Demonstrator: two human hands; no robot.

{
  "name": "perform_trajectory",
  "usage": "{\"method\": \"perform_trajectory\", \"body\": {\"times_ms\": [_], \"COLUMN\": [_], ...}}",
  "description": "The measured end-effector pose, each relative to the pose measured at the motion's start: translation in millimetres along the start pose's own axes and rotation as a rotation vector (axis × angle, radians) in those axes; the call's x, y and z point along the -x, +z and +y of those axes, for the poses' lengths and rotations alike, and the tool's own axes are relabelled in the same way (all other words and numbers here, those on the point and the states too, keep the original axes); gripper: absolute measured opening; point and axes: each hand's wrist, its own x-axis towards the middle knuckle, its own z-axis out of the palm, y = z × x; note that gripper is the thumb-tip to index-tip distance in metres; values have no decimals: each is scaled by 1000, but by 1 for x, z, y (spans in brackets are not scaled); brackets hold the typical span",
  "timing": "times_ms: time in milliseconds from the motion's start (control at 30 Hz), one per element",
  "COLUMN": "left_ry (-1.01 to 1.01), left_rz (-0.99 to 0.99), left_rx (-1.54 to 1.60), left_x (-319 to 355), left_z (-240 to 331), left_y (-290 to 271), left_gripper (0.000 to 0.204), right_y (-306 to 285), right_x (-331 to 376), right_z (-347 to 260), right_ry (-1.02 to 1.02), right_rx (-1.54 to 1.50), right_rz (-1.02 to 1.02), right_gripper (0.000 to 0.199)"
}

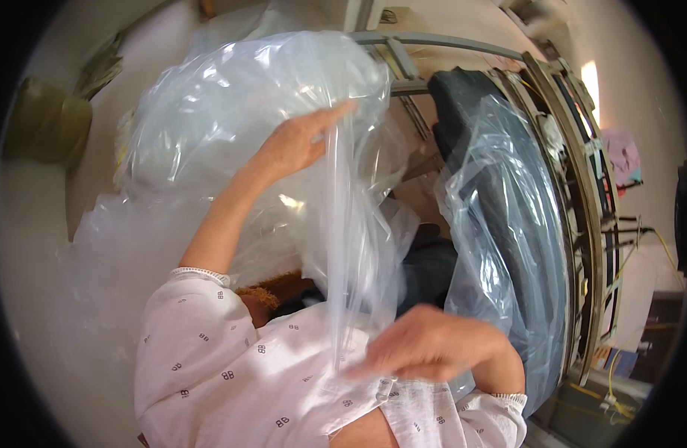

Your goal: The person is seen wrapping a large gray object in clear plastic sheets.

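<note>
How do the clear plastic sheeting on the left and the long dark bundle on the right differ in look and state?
Colour: the clear plastic sheeting is whitish and see-through; the dark bundle is blackish. Shape: the sheeting spreads in broad, puffy folds; the bundle is longer and narrower. Handling: the left hand is at the sheeting, apart from the bundle. Shared: both show shiny highlights, the bundle's from clear film over it.

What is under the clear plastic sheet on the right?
A long, dark bundle shows through the plastic sheet, its far end uncovered. Its underside is hidden, and glare obscures parts of its surface.
</note>
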Motion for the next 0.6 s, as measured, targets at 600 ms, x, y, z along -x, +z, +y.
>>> {"method": "perform_trajectory", "body": {"times_ms": [600], "left_ry": [782], "left_rz": [-901], "left_rx": [690], "left_x": [79], "left_z": [335], "left_y": [38], "left_gripper": [55], "right_y": [92], "right_x": [254], "right_z": [22], "right_ry": [472], "right_rx": [14], "right_rz": [1126], "right_gripper": [55]}}
